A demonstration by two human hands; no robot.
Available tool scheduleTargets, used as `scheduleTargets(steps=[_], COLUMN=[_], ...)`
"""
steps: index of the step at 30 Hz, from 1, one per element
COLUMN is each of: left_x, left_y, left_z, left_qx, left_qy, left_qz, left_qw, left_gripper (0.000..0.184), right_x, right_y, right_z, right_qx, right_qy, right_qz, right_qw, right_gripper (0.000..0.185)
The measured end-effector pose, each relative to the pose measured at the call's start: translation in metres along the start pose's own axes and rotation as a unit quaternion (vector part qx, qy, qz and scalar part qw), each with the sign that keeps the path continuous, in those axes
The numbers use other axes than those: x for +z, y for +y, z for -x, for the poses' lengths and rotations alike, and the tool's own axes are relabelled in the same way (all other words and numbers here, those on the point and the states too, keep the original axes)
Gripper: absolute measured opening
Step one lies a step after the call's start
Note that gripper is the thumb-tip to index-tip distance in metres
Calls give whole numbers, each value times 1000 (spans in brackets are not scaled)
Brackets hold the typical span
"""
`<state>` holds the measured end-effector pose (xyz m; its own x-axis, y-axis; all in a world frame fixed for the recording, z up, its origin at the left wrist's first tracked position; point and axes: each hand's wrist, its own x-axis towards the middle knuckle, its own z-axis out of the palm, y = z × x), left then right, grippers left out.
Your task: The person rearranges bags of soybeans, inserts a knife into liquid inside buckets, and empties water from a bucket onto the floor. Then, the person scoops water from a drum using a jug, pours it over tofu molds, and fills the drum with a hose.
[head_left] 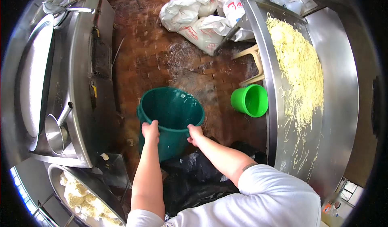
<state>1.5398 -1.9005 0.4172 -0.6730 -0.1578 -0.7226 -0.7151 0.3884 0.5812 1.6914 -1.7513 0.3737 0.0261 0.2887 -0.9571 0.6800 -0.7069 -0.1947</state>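
A large dark green bucket (169, 146) stands in front of me on the wet floor, its mouth facing up and towards me. My left hand (150, 131) grips the near rim on its left side, fingers curled over the edge. On the right part of the same rim, my right hand (195, 135) is closed too. The inside looks wet and shiny, and its bottom is hidden. To the right, a smaller bright green bucket (239, 99) stands beside the steel table.
Yellow noodles (299, 69) lie heaped on a steel table (335, 77) at right. Stuffed white sacks (202, 33) sit on the brown floor (141, 57) ahead, near a cream stool (255, 61). At left are a saucepan (55, 135) and a bowl (115, 200) holding pale yellowish lumps.
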Motion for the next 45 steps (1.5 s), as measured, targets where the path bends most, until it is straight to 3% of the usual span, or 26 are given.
scheduleTargets(steps=[4,9,14,16,17,18,20,21,22,24,28,32,34,36,39,40,44,45], left_x=[-41,-98,-133,-138,-138,-138,-136,-133,-132,-133,-136,-157,-177,-202,-228,-234,-249,-248], left_y=[-15,-39,-86,-100,-106,-113,-130,-136,-143,-161,-162,-191,-202,-213,-227,-226,-243,-249], left_z=[7,24,39,52,59,66,79,86,93,104,141,145,141,133,121,120,115,113], left_qx=[-40,-74,-152,-171,-182,-192,-193,-202,-212,-206,-187,-167,-142,-132,-132,-140,-122,-145], left_qy=[64,108,136,104,102,100,94,92,91,64,53,37,39,17,34,51,49,74], left_qz=[66,111,185,221,235,248,267,261,255,269,260,252,251,257,245,236,223,206], left_qw=[995,985,961,955,949,944,940,939,939,938,946,953,957,957,960,960,966,965], left_gripper=[33,38,42,42,41,41,39,38,38,36,38,34,31,31,32,34,40,40], right_x=[20,51,77,82,84,85,84,85,79,65,43,37,43,50,63,68,71,69], right_y=[-5,-25,-17,-15,-12,-10,-1,2,5,16,58,98,123,144,175,181,216,226], right_z=[23,57,62,62,65,67,53,54,52,54,14,18,18,47,73,91,93,94], right_qx=[-39,-71,-106,-100,-106,-108,-102,-102,-154,-179,-166,-186,-124,-114,-187,-192,-144,-195], right_qy=[-44,-112,-125,-118,-86,-87,-114,-62,-15,9,-44,-32,-61,-64,18,53,23,50], right_qz=[27,120,183,221,211,216,243,247,338,345,246,226,161,142,205,176,148,181], right_qw=[998,984,969,963,968,966,958,962,929,921,954,956,977,981,960,964,978,963], right_gripper=[35,62,64,64,50,50,30,19,22,25,24,26,41,31,32,16,12,11])
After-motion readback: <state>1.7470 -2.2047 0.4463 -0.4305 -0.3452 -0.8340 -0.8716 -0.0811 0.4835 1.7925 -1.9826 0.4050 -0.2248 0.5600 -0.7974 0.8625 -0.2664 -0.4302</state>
